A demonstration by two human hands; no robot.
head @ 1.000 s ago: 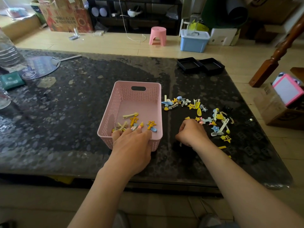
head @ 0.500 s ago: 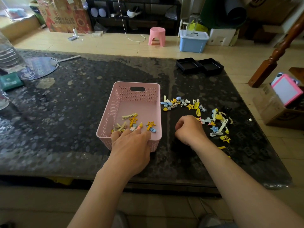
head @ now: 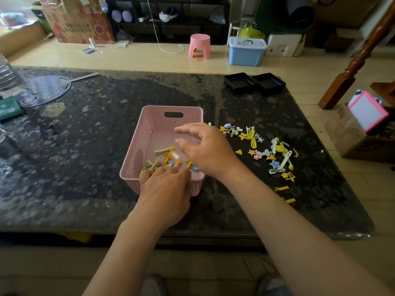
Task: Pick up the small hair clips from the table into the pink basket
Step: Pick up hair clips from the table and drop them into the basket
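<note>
Right hand slack above the pink basket, left hand holding its near rim.
The right hand's fingers are spread and loose, with nothing visible between them. The left hand's fingers hook over the rim, and the clips in the basket lie just past its fingertips. The remaining hair clips lie scattered on the table, just outward of the right wrist. They look light, stiff and flat against a glossy top, so likely slippery. Pinching each by its edges or raised charm seems surest.

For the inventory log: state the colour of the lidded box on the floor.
Light blue box, whitish lid; head view.
</note>
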